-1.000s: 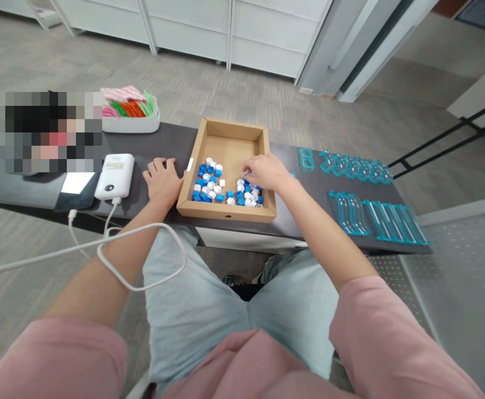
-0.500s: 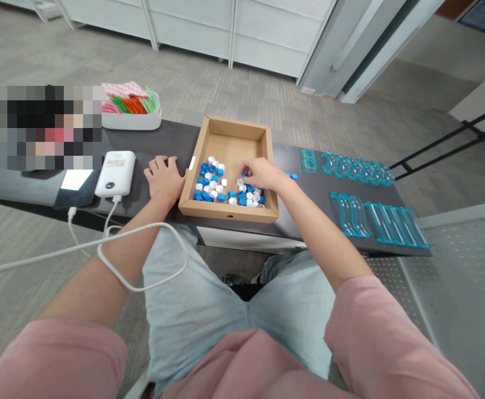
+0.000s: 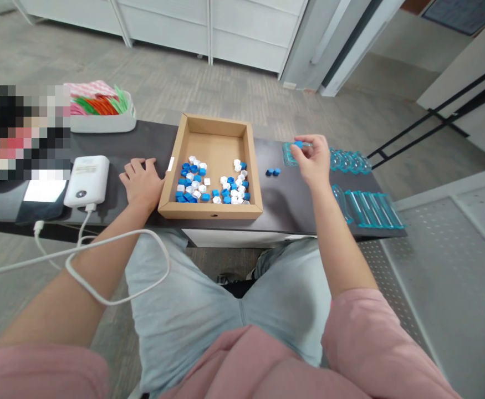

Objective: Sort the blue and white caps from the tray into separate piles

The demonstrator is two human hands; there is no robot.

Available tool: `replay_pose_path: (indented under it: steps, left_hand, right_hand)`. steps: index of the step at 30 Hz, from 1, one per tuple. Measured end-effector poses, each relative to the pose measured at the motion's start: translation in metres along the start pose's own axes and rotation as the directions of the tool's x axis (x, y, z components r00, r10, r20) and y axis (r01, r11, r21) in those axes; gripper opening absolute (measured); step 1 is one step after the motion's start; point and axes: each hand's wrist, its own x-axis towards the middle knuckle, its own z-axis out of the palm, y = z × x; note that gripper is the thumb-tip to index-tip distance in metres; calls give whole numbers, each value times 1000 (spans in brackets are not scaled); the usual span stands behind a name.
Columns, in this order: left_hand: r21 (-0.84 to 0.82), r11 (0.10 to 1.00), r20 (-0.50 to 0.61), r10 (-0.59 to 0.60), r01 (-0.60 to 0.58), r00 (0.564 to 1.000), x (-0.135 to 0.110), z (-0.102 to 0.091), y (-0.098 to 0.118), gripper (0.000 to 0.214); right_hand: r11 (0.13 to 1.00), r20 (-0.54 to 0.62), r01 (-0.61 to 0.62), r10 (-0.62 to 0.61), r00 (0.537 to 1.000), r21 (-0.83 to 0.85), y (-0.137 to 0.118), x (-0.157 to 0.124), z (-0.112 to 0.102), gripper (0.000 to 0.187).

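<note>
My right hand (image 3: 315, 158) pinches a small blue cap-like piece (image 3: 298, 144) over the small clear teal plastic parts (image 3: 289, 154) on the dark table. Two more blue pieces (image 3: 272, 172) lie on the table between that spot and the cardboard tray (image 3: 211, 211). Inside the tray are loose white and blue pieces in a left heap (image 3: 193, 180) and a right heap (image 3: 234, 188). My left hand (image 3: 143, 180) rests on the table with fingers spread, its thumb side against the tray's left wall.
Curved teal plastic parts (image 3: 350, 160) and straight teal tubes (image 3: 374, 209) lie on the right of the table (image 3: 284, 205). Toward the left are a white power bank (image 3: 86, 180) with cables (image 3: 113, 239), a phone (image 3: 42, 194) and a white basket (image 3: 105, 123) of colourful strips.
My right hand has left the tray and moved right to the small teal parts, now with a blue piece in its fingers. My left hand stays beside the tray. The view has shifted right.
</note>
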Motion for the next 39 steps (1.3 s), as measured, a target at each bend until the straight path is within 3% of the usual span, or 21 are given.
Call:
replay_pose_path:
  steps: [5,11,24,32,39]
  left_hand:
    - [9,1000,4,-5,5,1000,-2,-2,2,67]
    - [54,998,-13,-35,35,999,3,3,0,62]
    - [53,998,-50,-18,21,999,6,7,-5,61]
    - [60,998,-43,-25,28,999,7,8,-5,64]
    - [67,997,-49,-22,26,999,8,9,-7,63]
  right_hand:
    - [988,-9,-127,126,992,-90,33,-34,-2,45]
    - [968,182,-123,164,969,-217,58,-63,16,33]
    - [989,244,13,24,969,-149,74,-66,26,43]
    - [992,243,12,18,970,-123,74,-65,27,44]
    - [990,258,40,-4,966,-135,77,-61,31,35]
